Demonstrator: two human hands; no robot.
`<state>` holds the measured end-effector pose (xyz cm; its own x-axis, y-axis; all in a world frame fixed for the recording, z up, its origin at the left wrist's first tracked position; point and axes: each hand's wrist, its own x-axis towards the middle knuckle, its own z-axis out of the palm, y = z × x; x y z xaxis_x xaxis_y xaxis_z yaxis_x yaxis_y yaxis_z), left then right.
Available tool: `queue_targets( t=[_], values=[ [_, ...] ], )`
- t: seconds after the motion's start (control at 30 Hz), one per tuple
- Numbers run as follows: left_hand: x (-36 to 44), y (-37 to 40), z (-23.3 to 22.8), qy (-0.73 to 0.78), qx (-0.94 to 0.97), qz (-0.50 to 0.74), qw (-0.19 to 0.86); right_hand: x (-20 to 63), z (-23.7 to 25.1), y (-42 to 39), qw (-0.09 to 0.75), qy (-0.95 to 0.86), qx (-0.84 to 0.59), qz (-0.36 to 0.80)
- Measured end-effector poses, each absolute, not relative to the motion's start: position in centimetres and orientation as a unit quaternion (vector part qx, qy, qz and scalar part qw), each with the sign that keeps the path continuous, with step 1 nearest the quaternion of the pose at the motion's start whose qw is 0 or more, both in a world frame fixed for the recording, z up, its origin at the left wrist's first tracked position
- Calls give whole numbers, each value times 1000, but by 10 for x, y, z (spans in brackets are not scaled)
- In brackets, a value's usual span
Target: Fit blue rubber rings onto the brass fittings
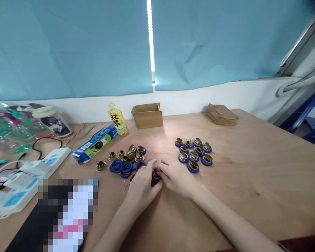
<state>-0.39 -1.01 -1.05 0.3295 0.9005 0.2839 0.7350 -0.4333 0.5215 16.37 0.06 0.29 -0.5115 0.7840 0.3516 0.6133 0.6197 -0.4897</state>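
Note:
Over the middle of the table, my left hand (144,182) and my right hand (176,175) meet with their fingers closed round one brass fitting with a blue ring (156,175), partly hidden by the fingers. Several loose blue rings (117,166) lie just beyond and left of my left hand. Behind them sits a loose group of brass fittings (131,154) with upright metal parts, and one single brass fitting (100,166) lies farther left. To the right of my hands, several brass fittings seated in blue rings (193,156) are spread in rough rows.
Along the back stand a yellow-labelled bottle (118,119), an opened cardboard box (148,116) and a taped brown package (222,114). A blue-green carton (95,144), a paper cup (54,121), a white power strip (26,183) with cables and a pixelated dark object (55,217) occupy the left.

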Motion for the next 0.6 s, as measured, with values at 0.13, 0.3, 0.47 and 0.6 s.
queue_targets(
  t=[0.13, 0.3, 0.47, 0.6],
  values=[
    [-2, -12, -8, 499, 766, 346, 212, 165, 9, -3, 330, -836, -415, 140],
    [-1, -13, 3, 481, 649, 415, 419, 171, 12, -2, 383, -804, -434, 135],
    [-4, -6, 9, 480, 552, 445, 517, 169, 11, -3, 392, -813, -410, 135],
    [-5, -3, 9, 464, 521, 442, 564, 167, 12, -5, 391, -820, -394, 137]
  ],
)
